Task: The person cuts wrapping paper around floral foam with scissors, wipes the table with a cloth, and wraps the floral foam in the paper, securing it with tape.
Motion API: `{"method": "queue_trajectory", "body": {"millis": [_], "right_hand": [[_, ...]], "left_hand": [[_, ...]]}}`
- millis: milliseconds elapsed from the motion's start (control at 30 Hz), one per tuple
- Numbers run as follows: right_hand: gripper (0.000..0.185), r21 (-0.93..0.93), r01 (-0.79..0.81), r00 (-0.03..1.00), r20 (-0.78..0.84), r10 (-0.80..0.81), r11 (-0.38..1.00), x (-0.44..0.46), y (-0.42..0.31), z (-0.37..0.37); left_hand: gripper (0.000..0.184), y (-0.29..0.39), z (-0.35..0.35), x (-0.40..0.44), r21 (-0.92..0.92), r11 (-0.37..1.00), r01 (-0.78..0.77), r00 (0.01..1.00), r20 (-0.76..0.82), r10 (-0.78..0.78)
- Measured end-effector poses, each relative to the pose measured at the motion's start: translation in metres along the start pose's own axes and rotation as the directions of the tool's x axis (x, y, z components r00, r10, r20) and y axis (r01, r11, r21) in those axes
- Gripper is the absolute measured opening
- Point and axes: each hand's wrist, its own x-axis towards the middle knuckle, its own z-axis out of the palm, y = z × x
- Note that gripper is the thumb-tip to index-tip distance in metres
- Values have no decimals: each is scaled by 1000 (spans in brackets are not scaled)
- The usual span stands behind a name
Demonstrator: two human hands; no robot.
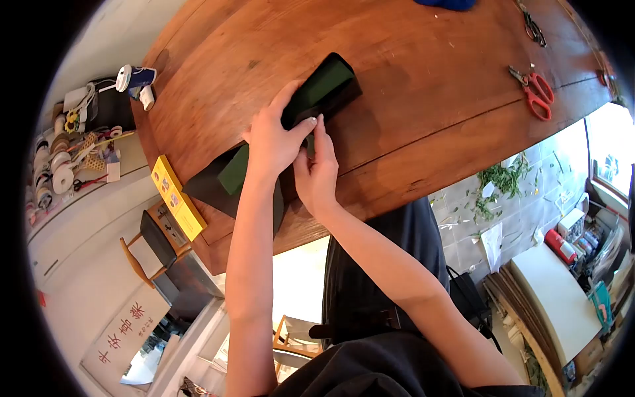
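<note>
A dark green block, which looks like floral foam [331, 81], stands out from a black sheet folded round it. My left hand [272, 135] grips this wrapped block from its left side, thumb across the near end. Close beside it, my right hand [319, 173] has thumb and fingers pinched at the near edge of the black wrapping [350, 96]. Under my left wrist lies a second green block [235, 171], resting on a loose black sheet [208, 185] near the table edge. The palm sides of both hands are hidden.
The wooden table [423, 86] carries red-handled scissors [539, 96], dark-handled cutters [531, 30], a blue thing [446, 3] and a yellow box [177, 198]. At the far left edge stands a lidded cup [135, 77]. Leaf cuttings [503, 182] litter the floor at right.
</note>
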Motion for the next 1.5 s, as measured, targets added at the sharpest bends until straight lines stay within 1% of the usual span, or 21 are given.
{"method": "queue_trajectory", "body": {"millis": [67, 100, 167, 300, 333, 367, 400, 467, 500, 567, 667, 833, 933, 1067, 1100, 1200, 1233, 1300, 1367, 1433, 1500], "right_hand": [[82, 11, -180, 979, 101, 178, 984, 2, 8, -1], [86, -3, -62, 997, 38, 62, 998, 8, 6, -1], [88, 109, -176, 982, 93, 166, 978, 11, 1, -5], [93, -99, -184, 965, 172, 199, 978, 10, -3, -8], [94, -28, -152, 973, 174, 154, 988, 15, -11, -6], [94, -9, -327, 911, 264, 318, 945, 15, -20, -17], [92, 52, -212, 947, 259, 192, 976, 13, 1, -18], [87, -165, 102, 958, 282, -52, 981, 21, 10, -40], [84, -412, 304, 926, 341, -164, 859, 32, -2, -61], [73, -327, 328, 942, 184, -281, 886, 56, -10, -91], [59, -333, 475, 877, 258, -406, 814, 123, -77, -109], [41, -163, 624, 560, 775, -293, 764, 217, -140, -50], [35, -211, 440, 269, 958, 96, 873, 235, -130, 11], [39, -387, 298, -145, 885, 442, 873, 211, -104, 87], [43, -523, 173, -201, 811, 549, 835, 199, -101, 100], [46, -652, 26, -326, 711, 623, 758, 178, -48, 129], [47, -546, 181, -367, 734, 571, 818, 163, -61, 135], [49, -554, 283, -379, 685, 622, 783, 150, -66, 145], [46, -602, 308, -393, 625, 675, 737, 139, -73, 162], [49, -642, 313, -392, 584, 711, 700, 130, -73, 183], [55, -542, 480, -364, 592, 719, 689, 126, -64, 209]], "left_hand": [[61, -7, 0, 3, 75, 996, -40, 999, -1, 40], [63, -7, 1, -1, 145, 985, -92, 994, -38, 98], [63, -5, 2, -1, 187, 979, -85, 995, -27, 91], [64, -8, 2, 0, 215, 968, -129, 988, -53, 144], [64, -8, 3, 0, 223, 962, -159, 981, -74, 179], [64, -7, 2, -2, 236, 960, -150, 982, -81, 173], [63, -4, 1, -4, 252, 956, -152, 979, -97, 181], [62, -4, 1, -5, 288, 945, -156, 975, -107, 194], [61, 0, -3, -7, 275, 951, -139, 980, -98, 172], [61, -8, 3, -7, 234, 956, -176, 961, -169, 218], [62, -4, -4, -7, 177, 975, -135, 974, -157, 163], [55, 2, -6, -14, 131, 989, -69, 980, -175, 92], [55, 2, -4, -13, 57, 998, -24, 982, -184, 34], [64, 0, 9, -18, 124, 991, -54, 946, -312, 90], [69, -1, 8, -23, 183, 976, -119, 865, -463, 192], [62, 19, -17, -75, -60, 980, -191, 764, -636, 110], [57, 19, -5, -97, -204, 944, -258, 682, -731, 28], [46, 21, 97, -135, -717, 689, -107, 341, -677, -652], [46, 10, 129, -145, -944, 106, -313, 60, -131, -990], [40, -18, 112, -153, -728, -421, -542, 250, 338, -907], [27, -37, 84, -149, -683, -388, -618, 265, 284, -922]]}}
